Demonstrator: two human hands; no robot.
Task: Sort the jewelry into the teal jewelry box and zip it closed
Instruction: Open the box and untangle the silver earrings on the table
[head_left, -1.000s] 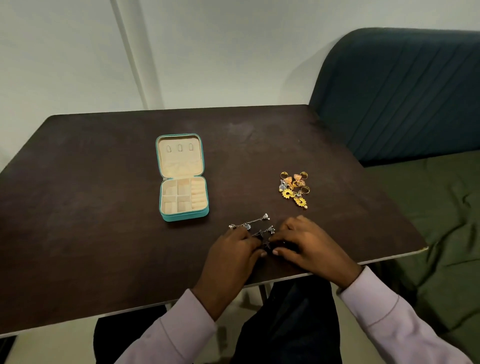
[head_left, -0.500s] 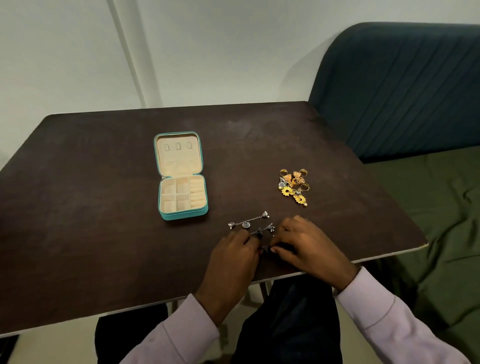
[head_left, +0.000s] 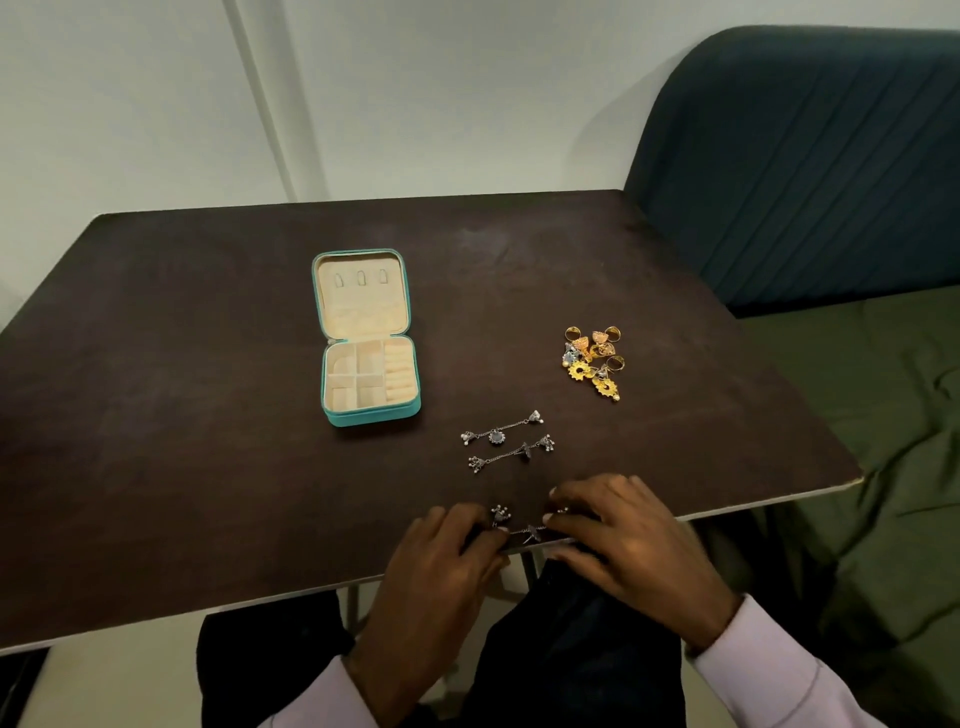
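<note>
The teal jewelry box lies open near the table's middle, its cream compartments bare and its lid flat behind it. Two silver chain earrings lie side by side in front of the box, to its right. A pile of gold earrings and rings sits further right. At the near table edge my left hand and my right hand pinch the two ends of a third silver chain earring, stretched between my fingertips on the table.
The dark brown table ends close to my hands, its near edge running left. A teal upholstered seat back and a green cushion stand to the right. A pale wall is behind.
Both hands have drawn back toward the near edge, pulling one silver chain away from the other two, which now lie uncovered on the table.
</note>
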